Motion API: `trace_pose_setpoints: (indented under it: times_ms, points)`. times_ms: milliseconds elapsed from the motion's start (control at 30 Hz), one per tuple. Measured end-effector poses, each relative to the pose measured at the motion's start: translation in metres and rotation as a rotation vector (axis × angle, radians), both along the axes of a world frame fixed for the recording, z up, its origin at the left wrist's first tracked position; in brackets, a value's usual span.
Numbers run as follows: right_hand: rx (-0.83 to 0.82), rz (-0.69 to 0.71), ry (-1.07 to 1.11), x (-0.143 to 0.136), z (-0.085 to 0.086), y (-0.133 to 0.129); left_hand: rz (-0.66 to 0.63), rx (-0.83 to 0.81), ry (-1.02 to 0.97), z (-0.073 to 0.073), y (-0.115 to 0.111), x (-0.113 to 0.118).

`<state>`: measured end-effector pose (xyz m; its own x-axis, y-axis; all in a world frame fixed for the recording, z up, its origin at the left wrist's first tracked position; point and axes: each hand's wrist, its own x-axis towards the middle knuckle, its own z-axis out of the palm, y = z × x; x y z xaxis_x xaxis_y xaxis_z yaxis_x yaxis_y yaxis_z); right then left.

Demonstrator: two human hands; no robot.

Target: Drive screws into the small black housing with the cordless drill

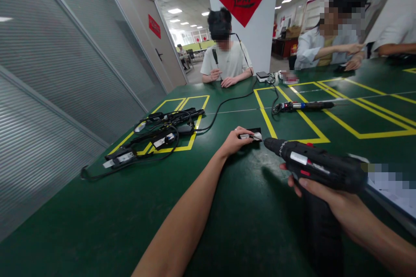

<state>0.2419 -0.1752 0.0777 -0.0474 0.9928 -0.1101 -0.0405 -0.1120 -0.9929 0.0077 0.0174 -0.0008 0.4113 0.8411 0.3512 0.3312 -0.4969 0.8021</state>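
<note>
My left hand (238,140) rests on the green table, its fingers closed over a small black-and-white part (256,136). What that part is exactly does not show. In my right hand (320,190) is a black cordless drill (320,162) with red details, held by its grip. The drill points left, and its front end lies close to the right side of the small part; whether a bit touches it I cannot make out.
Several black devices with cables (169,127) lie in a heap at left on the green table (136,216). A pen-like tool with a cord (305,106) lies at right. Across the table sits a person in a headset (225,58); another person (331,47) sits farther right. Papers (393,186) lie right of the drill.
</note>
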Motion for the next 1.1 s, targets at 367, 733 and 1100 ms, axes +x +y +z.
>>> trace_pose_setpoints:
  times_ms: [367, 733, 1100]
  points:
    - [-0.045, -0.004, 0.046, 0.002, -0.006, -0.002, 0.001, -0.001, 0.013, 0.001, 0.000, 0.000]
    - [-0.026, 0.042, 0.052, 0.005, -0.010, -0.002, 0.010, -0.013, 0.005, 0.001, -0.002, 0.001]
    - [-0.034, 0.052, -0.014, 0.006, -0.007, -0.001, 0.008, -0.006, 0.012, 0.002, -0.002, 0.000]
